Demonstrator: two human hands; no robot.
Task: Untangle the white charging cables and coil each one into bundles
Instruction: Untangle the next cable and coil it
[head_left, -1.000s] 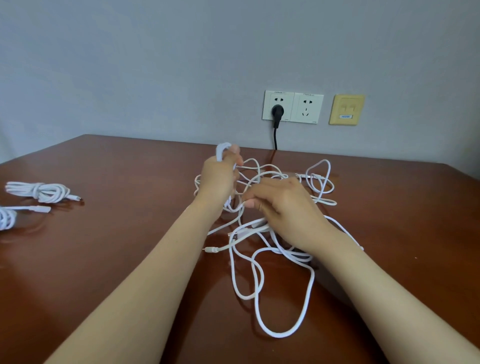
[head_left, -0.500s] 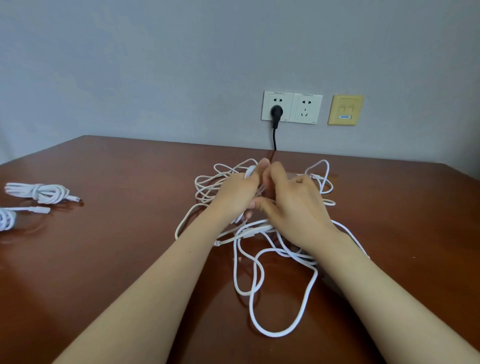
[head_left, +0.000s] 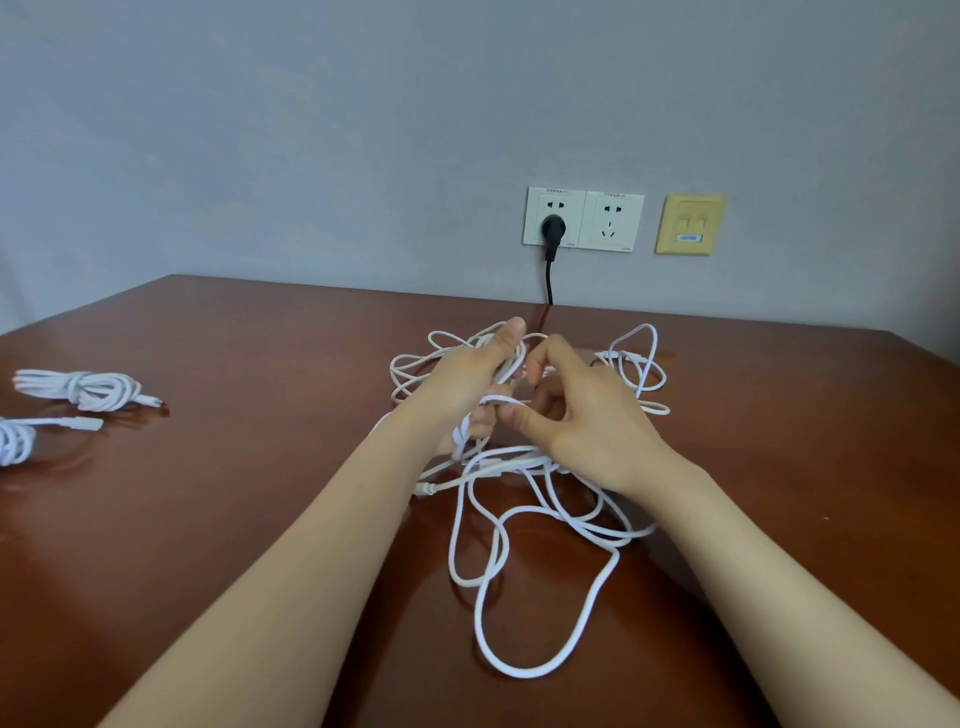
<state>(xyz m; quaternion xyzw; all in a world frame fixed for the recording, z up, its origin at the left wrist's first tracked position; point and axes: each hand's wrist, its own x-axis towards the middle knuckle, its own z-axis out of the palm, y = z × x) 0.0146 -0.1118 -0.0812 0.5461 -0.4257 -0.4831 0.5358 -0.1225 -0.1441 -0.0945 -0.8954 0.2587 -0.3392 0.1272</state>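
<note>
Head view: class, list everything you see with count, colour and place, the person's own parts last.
tangled cables: number unclear, white, piled mid-table
coiled bundles: two, white, table's left edge
table: one, reddish-brown, foreground
wall sockets: two, white, wall behind table
plug: one, black, in left socket
wall plate: one, yellow, right of sockets
wall: one, grey, background
left grip: one, bare, curled round cable loops
right grip: one, bare, pinching a strand
</note>
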